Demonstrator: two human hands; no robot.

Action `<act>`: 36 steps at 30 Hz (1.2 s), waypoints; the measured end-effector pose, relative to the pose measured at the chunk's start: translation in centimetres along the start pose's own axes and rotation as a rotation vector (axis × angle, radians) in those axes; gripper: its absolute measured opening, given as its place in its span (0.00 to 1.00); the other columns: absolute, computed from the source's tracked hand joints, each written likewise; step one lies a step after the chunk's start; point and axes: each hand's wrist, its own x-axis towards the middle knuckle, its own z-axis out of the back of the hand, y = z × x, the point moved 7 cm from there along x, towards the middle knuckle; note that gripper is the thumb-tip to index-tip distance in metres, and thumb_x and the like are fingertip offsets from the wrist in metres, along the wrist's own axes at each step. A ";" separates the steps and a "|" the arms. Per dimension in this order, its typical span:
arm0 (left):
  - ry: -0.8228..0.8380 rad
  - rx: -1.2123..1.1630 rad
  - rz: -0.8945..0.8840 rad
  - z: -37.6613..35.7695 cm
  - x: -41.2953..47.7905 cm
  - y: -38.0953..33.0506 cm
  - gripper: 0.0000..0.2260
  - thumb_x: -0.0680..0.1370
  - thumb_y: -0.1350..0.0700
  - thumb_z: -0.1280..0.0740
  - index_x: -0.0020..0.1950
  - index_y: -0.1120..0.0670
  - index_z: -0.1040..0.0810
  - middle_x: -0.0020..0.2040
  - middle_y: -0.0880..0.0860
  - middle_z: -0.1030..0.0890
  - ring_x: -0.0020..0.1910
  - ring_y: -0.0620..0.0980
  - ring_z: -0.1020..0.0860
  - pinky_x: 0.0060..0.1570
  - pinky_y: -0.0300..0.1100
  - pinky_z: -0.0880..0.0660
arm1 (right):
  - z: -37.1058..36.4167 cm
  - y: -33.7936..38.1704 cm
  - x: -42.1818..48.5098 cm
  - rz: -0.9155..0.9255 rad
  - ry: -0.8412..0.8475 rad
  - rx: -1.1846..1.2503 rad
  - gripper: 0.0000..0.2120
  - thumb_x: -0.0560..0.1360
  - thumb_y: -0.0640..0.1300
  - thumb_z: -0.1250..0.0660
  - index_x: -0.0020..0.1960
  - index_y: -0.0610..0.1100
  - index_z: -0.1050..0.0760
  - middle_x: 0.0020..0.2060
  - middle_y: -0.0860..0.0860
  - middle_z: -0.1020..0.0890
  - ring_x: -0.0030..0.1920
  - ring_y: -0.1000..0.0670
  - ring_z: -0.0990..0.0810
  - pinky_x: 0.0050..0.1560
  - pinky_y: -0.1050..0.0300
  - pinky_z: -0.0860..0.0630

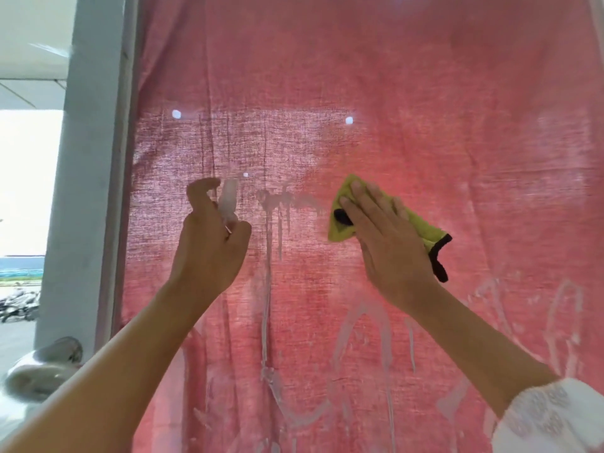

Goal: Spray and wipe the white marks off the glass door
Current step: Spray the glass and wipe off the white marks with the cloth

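Left hand [209,246] is raised in the head view, its fingers curled round a small translucent white spray bottle [227,202], with the forefinger hooked over the bottle's top. It holds the bottle just in front of the glass door [474,178], not far from the door's left edge and about halfway up the visible pane. Right hand [384,233] lies flat with its fingers straight and spread a little, pressing a yellow-green cloth [341,228] against the glass near the middle of the pane. The cloth has black edging, and one corner sticks out past the heel of that hand on the right. Between the two hands sits a white smear [282,202] with several thin runs trailing straight down from it. More white streaks [369,325] cross the glass lower down, below the right hand, and others show toward the door's lower right corner [563,308]. A pink woven curtain [359,60] hangs behind the whole pane, with a few small bright spots [176,114] showing through it. A grey door frame [85,158] runs up the left edge, and a shiny metal handle [42,367] sits by the lower left. A white patterned sleeve [549,420] covers the right arm at the bottom right. Past the frame, daylight and parked motorbikes [19,305] are visible.
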 end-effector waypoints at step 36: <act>0.234 0.211 -0.128 2.7 -1.9 3.6 0.30 0.76 0.63 0.34 0.74 0.59 0.46 0.73 0.60 0.34 0.65 0.60 0.28 0.55 0.45 0.31 | -1.3 4.6 4.7 -0.237 -0.081 0.042 0.24 0.79 0.33 0.42 0.74 0.39 0.39 0.75 0.42 0.42 0.76 0.40 0.47 0.74 0.41 0.52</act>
